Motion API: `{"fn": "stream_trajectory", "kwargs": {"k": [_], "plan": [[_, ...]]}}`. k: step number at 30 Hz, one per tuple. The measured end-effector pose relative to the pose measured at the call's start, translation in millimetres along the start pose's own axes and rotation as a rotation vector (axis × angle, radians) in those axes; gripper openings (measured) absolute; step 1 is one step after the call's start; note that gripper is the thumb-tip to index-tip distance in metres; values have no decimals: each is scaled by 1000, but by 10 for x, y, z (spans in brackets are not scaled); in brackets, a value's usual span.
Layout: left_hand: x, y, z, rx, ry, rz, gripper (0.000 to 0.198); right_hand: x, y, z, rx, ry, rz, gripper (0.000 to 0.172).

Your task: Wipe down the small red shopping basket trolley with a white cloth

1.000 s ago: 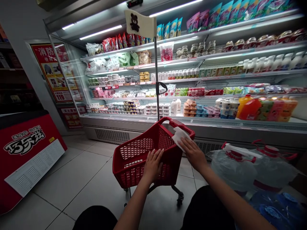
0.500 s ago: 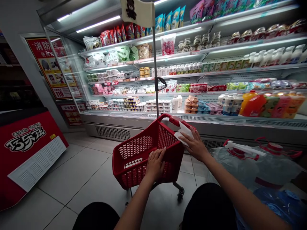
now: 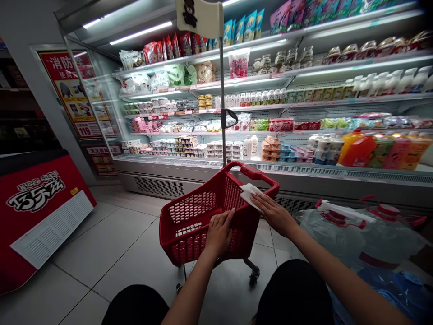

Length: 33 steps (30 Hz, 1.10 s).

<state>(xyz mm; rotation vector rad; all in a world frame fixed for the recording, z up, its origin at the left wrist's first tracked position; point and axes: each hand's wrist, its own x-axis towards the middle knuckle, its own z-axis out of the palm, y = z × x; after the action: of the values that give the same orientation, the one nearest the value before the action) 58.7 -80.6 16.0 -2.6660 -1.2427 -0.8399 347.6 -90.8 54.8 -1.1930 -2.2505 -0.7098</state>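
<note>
A small red plastic shopping cart (image 3: 189, 212) stands on the floor right in front of my knees. My left hand (image 3: 218, 232) rests on its near rim, fingers bent over the edge. With my right hand (image 3: 274, 214) I press a folded white tissue (image 3: 249, 192) against the rim, close to where the handle joins the basket. The red cart handle (image 3: 259, 174) curves just beyond that hand. A grey flagpole (image 3: 222, 90) rises behind the basket, topped by a cream flag (image 3: 199, 20) with a brown bear on it.
A lit refrigerated display (image 3: 155, 174) full of dairy and drinks spans the background. Large clear water bottles (image 3: 341, 234) with red handles stand at right. A red freezer (image 3: 43, 225) is at left. Pale floor tiles (image 3: 115, 239) lie around the cart.
My right hand has slid with the tissue from the handle's side down and left, onto the basket rim, uncovering the handle. The left hand keeps its place on the rim.
</note>
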Motion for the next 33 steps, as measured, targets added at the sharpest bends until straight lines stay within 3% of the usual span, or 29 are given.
{"fn": "stream_trajectory", "kwargs": {"k": [4,6,8,12,14,16,19,22,24,26,31,33], "plan": [[-3,30,-13,-22,-34,-24,84,-25,251,-5,-57,97,183,62],[0,51,-3,-21,-37,-27,84,20,236,48,-85,129,255,62],[11,72,22,-7,-29,-20,84,87,36,143,-94,111,237,61],[44,83,87,27,-26,-20,84,215,-648,361,-39,47,88,58],[47,65,98,44,-27,-2,84,233,-814,394,-10,36,34,58],[24,32,85,70,-14,35,81,205,-718,341,-9,27,4,59],[-78,-36,33,131,30,38,76,94,-220,165,-67,67,110,56],[-234,-110,-13,199,92,-63,71,-9,210,52,-116,109,260,55],[-323,-142,-23,235,131,-147,68,-16,221,89,-114,119,298,57],[-373,-148,-14,250,139,-195,68,40,-25,214,-89,120,289,59],[-384,-127,27,243,102,-218,75,237,-1022,539,33,40,96,67],[-407,-152,23,245,102,-198,75,236,-1142,535,61,3,32,68]]}}
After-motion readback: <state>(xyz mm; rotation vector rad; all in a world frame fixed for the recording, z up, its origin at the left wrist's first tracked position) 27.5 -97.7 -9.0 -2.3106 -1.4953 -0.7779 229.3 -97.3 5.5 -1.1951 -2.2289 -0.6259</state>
